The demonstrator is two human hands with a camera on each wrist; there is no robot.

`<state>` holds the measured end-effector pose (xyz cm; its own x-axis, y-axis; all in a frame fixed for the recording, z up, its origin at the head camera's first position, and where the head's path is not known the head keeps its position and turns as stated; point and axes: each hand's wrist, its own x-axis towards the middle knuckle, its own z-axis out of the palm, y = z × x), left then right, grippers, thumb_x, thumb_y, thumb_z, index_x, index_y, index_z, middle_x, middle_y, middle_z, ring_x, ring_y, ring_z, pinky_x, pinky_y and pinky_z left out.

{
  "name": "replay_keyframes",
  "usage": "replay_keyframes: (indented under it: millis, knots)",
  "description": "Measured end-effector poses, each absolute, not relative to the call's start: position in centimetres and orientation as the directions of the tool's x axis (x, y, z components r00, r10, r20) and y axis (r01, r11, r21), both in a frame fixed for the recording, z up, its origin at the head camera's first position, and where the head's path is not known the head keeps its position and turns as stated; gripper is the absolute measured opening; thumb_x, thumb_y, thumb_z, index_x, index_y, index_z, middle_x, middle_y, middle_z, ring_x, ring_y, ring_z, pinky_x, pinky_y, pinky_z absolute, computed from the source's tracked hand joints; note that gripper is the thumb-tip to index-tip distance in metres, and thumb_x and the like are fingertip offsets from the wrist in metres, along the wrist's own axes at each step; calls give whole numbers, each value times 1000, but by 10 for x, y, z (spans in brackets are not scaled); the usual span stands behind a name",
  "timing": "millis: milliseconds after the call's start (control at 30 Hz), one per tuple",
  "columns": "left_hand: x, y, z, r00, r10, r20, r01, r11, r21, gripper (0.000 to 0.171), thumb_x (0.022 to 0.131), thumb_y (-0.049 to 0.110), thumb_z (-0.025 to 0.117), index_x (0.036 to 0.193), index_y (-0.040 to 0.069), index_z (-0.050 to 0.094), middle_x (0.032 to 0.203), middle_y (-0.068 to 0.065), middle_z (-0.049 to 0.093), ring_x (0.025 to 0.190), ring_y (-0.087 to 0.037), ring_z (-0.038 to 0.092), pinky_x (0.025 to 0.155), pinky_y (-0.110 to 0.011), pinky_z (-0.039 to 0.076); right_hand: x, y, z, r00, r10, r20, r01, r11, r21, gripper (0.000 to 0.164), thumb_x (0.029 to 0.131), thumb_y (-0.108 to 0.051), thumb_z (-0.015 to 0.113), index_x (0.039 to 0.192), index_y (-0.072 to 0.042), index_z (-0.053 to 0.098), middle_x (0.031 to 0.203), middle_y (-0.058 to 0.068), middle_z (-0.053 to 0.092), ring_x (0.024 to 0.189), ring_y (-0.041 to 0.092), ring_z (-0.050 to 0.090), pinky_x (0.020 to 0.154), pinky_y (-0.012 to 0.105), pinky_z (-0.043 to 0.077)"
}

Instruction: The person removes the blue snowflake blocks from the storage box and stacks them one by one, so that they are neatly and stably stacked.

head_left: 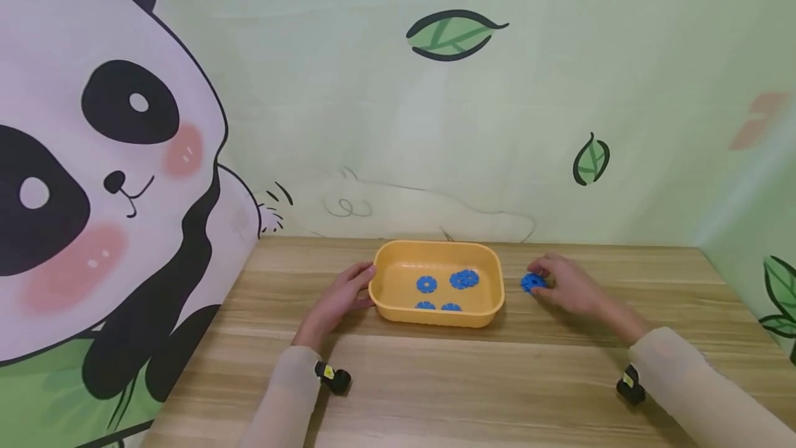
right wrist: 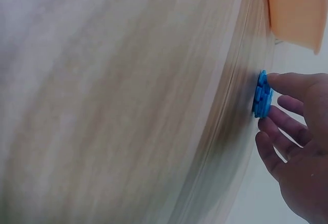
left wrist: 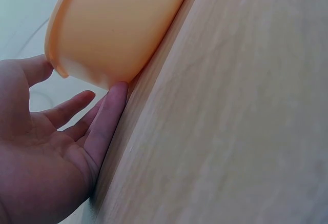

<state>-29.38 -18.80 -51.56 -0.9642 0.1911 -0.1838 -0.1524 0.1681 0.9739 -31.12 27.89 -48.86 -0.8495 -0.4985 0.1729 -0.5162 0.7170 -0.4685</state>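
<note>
My left hand (head_left: 338, 298) rests against the left end of a yellow plastic basin (head_left: 398, 316). In the left wrist view its thumb meets the rim, and loosely extended fingers touch low on the wall. To the right of the basin, my right hand (head_left: 571, 287) pinches a few blue notched snowflake discs (head_left: 529, 283). The right wrist view shows them as a small stack (right wrist: 262, 98), thumb on one edge and fingertips on the other, close to the tabletop. Inside the basin lie several more blue discs (head_left: 421, 287), some overlapping (head_left: 470, 278), others partly hidden by its front wall.
The wood-grain table (head_left: 466, 386) runs back to a pale green wall cloth (head_left: 348, 88) printed with leaves and a large panda (head_left: 205, 227) at left. A black wrist camera (head_left: 336, 380) sits on the left wrist, another (head_left: 631, 387) on the right.
</note>
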Motion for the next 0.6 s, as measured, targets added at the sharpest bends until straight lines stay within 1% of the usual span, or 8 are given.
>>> replay_keyframes:
  millis: [200,400,600]
  knots:
    - [-295,-188,-515,-963,193,-190,-157,173,972,62,111,47,52,158,6,45,159,-17,49,141,-34,53,102,-43,59,-315,281,-494,-847,-500,180,-523,727,-444,36,92,-9,81,122,8,68,111,14,67,101,32,66,89,53,59]
    - [-293,-188,-512,-963,187,-196,-162,180,970,62,110,49,53,157,8,46,157,-15,50,140,-32,55,100,-41,60,-316,281,-496,-840,-508,189,-537,728,-426,40,90,-14,85,120,6,70,107,11,67,97,30,66,86,52,59]
    - [-292,-188,-512,-962,185,-200,-165,187,968,65,109,52,54,158,10,46,156,-14,52,137,-31,57,99,-41,60,-317,281,-497,-840,-508,191,-539,734,-415,36,89,-14,86,116,5,71,103,9,68,92,27,64,82,48,58]
